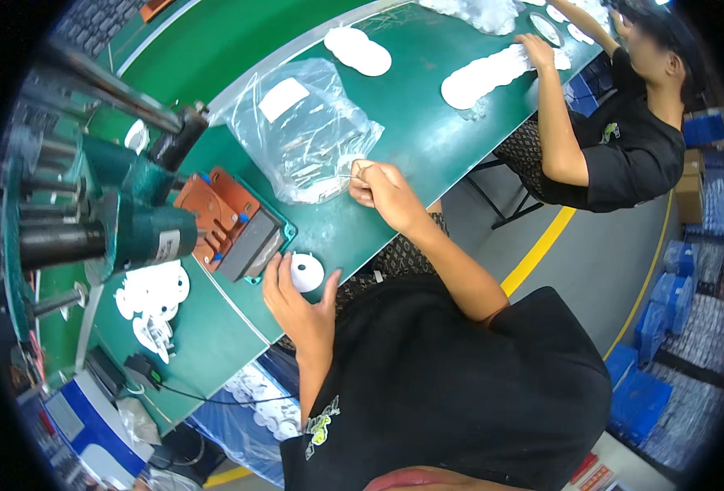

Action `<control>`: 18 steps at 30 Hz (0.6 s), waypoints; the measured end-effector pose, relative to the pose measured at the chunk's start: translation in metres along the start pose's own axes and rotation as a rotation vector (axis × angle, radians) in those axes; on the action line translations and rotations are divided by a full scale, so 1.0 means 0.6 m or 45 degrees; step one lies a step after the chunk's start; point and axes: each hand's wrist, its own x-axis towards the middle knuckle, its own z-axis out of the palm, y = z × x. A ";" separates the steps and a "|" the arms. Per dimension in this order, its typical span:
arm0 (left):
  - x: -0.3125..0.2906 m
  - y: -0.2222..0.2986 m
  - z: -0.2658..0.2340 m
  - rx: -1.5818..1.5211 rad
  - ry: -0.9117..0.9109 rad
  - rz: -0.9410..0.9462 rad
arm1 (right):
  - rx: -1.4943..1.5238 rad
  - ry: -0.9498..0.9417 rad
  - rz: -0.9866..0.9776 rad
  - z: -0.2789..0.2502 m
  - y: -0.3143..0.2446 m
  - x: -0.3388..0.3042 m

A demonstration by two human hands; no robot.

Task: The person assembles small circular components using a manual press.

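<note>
My left hand [303, 311] is open at the table edge, thumb and fingers spread around a round white disc [306, 272] with small holes. The fingertips are close to its left edge; whether they touch it I cannot tell. My right hand [386, 195] is closed in a pinch on a small thin piece [346, 175] that looks like metal. It is beside the lower right corner of a clear plastic bag [321, 123], which holds many thin pieces and bears a white label. Left of the bag is an orange-brown fixture block [215, 213] with a dark grey block in front.
A green press machine [137, 221] stands at the left. White plastic parts [153, 295] are heaped below it. White discs [358, 51] lie farther back on the green table [411, 106]. A co-worker [624, 139] at the right reaches to a row of discs [485, 80]. Blue boxes [640, 393] line the floor.
</note>
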 end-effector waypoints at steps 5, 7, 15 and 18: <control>-0.002 0.000 -0.008 0.018 -0.030 -0.093 | -0.511 -0.057 0.010 0.032 -0.011 -0.029; -0.005 -0.006 -0.016 -0.066 -0.116 -0.059 | -0.590 -0.092 -0.012 0.041 -0.016 -0.042; 0.005 -0.012 -0.030 -0.145 -0.099 0.005 | -0.579 -0.267 0.151 0.072 -0.012 -0.088; 0.005 -0.014 -0.032 -0.157 -0.103 0.012 | -0.970 -0.297 -0.138 0.082 -0.005 -0.089</control>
